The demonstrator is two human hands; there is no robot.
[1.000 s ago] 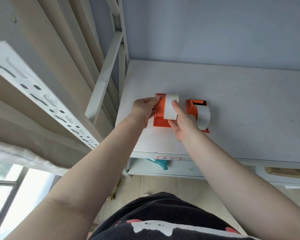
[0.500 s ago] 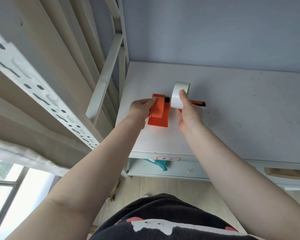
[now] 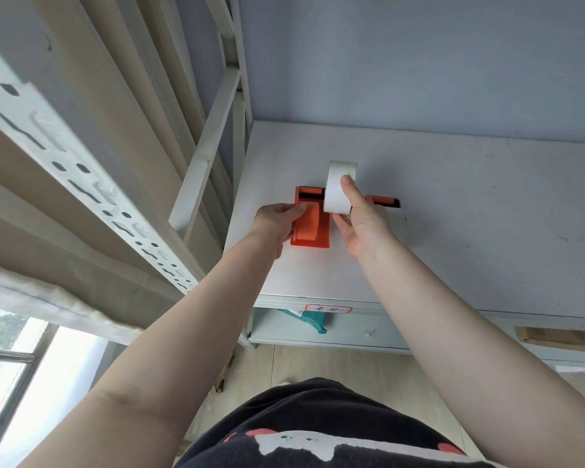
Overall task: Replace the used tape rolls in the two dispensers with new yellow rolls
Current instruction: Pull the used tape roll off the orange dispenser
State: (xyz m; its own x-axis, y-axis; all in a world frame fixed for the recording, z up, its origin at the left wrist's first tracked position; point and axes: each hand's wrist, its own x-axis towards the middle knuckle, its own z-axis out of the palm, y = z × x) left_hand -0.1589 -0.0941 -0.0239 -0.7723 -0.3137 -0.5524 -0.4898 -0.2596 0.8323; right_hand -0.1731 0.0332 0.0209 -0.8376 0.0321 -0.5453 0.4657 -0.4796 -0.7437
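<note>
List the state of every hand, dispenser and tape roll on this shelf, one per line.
Left hand: grips the near orange dispenser.
Near orange dispenser: lying on the white shelf, holder bare, no roll.
White tape roll: out of the dispenser, upright, pinched by the right hand.
Second orange dispenser: mostly hidden behind that hand; roll cannot be seen.

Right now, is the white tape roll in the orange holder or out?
Out: the right hand grips the white roll beside the orange dispenser.
</note>
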